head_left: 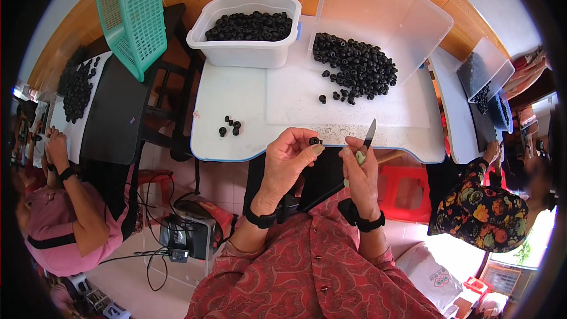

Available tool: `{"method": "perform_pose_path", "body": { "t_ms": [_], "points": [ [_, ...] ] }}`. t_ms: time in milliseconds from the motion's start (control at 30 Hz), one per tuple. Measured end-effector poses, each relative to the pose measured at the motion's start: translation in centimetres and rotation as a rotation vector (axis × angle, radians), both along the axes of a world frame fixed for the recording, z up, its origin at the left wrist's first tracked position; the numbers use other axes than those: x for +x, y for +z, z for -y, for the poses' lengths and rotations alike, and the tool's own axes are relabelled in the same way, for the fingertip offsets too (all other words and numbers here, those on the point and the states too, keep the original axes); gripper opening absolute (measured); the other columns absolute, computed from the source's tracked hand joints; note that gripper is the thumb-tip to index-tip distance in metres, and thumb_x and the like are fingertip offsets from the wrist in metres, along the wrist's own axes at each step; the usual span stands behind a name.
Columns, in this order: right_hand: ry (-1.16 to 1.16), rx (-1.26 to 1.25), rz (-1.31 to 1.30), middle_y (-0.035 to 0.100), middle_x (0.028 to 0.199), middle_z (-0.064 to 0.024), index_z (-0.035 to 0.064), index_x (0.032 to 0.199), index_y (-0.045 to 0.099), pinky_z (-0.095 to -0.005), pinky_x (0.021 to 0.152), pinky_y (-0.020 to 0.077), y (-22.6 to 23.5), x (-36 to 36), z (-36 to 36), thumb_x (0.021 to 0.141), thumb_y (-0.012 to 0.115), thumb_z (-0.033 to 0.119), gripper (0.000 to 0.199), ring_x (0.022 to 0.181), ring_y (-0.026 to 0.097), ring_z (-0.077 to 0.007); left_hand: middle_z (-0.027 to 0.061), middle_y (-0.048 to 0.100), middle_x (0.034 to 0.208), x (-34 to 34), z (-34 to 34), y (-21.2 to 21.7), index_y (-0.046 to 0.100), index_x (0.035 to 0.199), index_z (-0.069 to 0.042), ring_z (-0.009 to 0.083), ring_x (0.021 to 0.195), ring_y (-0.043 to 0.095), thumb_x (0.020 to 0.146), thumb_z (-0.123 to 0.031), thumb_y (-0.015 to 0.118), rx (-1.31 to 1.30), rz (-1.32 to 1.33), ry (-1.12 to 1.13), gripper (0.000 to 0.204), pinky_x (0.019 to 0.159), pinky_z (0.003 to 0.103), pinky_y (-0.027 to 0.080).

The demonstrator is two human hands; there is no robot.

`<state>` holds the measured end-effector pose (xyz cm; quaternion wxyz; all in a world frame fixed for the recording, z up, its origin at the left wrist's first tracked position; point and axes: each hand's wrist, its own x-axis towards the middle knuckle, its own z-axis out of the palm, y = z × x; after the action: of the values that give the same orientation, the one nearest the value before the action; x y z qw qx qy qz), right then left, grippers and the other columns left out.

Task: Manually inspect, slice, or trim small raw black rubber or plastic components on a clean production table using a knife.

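Between the thumb and fingers of my left hand [290, 160] is a small black ring-shaped part [315, 141], held just over the table's near edge. My right hand [361, 168] grips a small knife [370, 133] by its pale green handle, blade pointing up and away from me. The blade is apart from the black part. Beyond my hands, a heap of similar black parts [354, 65] spills out of a clear plastic bin [384, 0] tipped on its side. Several loose black parts [230, 126] lie on the table to the left of my hands.
A white tub [248, 54] full of black parts stands at the back left of the white table [236, 94]. Dark shavings [348, 132] dot the near edge. A green basket [137, 29] stands left. Co-workers [77, 224] sit on both sides. A red stool [407, 192] is right.
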<state>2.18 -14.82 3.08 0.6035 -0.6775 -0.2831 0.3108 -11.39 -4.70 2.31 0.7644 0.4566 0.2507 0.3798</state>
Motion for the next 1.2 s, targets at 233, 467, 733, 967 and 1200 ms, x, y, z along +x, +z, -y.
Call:
{"method": "perform_pose_path", "body": {
  "t_ms": [233, 467, 733, 967, 1200],
  "points": [
    [0.061, -0.045, -0.040, 0.058, 0.080, -0.0025, -0.0015, 0.113, 0.056, -0.0180, 0.045, 0.0308, 0.6, -0.1, -0.2, 0.098, 0.051, 0.014, 0.022, 0.052, 0.041, -0.0030, 0.0023, 0.060, 0.079, 0.1, 0.0, -0.2, 0.060, 0.106, 0.002, 0.0072, 0.069, 0.056, 0.084, -0.002, 0.069, -0.021, -0.008, 0.005, 0.024, 0.060, 0.020, 0.048],
    [0.080, -0.067, -0.094, 0.056, 0.076, -0.0011, -0.0020, 0.109, 0.058, -0.0175, 0.045, 0.0295, 0.9, -0.1, -0.1, 0.099, 0.050, 0.016, 0.022, 0.051, 0.039, -0.0025, 0.0024, 0.061, 0.082, 0.2, -0.1, -0.5, 0.061, 0.106, 0.001, 0.0072, 0.069, 0.057, 0.084, -0.002, 0.069, -0.016, -0.029, 0.012, 0.023, 0.060, 0.020, 0.048],
    [0.006, -0.048, -0.093, 0.056, 0.076, -0.0008, -0.0042, 0.109, 0.057, -0.0172, 0.045, 0.0282, 0.7, 0.3, -0.1, 0.099, 0.052, 0.020, 0.027, 0.051, 0.037, -0.0022, 0.0025, 0.063, 0.085, 0.6, -0.1, -1.2, 0.062, 0.105, 0.000, 0.0073, 0.069, 0.057, 0.085, -0.003, 0.069, -0.032, -0.062, 0.027, 0.021, 0.059, 0.020, 0.048],
    [0.026, -0.047, -0.129, 0.057, 0.076, -0.0009, -0.0038, 0.109, 0.058, -0.0174, 0.044, 0.0269, 0.5, 0.1, -0.3, 0.100, 0.050, 0.023, 0.030, 0.051, 0.036, -0.0018, 0.0005, 0.062, 0.079, 0.8, 0.0, -1.6, 0.062, 0.104, -0.001, 0.0055, 0.067, 0.057, 0.084, -0.008, 0.072, -0.069, -0.060, 0.040, 0.023, 0.057, 0.018, 0.048],
    [0.033, -0.039, -0.141, 0.056, 0.076, -0.0005, -0.0019, 0.108, 0.059, -0.0173, 0.044, 0.0271, 0.4, 0.0, -0.2, 0.100, 0.050, 0.023, 0.027, 0.050, 0.036, -0.0020, 0.0010, 0.062, 0.081, 0.5, 0.0, -1.6, 0.062, 0.104, -0.001, 0.0060, 0.068, 0.058, 0.084, -0.005, 0.071, -0.065, -0.075, 0.019, 0.023, 0.059, 0.019, 0.048]
  ]
}}
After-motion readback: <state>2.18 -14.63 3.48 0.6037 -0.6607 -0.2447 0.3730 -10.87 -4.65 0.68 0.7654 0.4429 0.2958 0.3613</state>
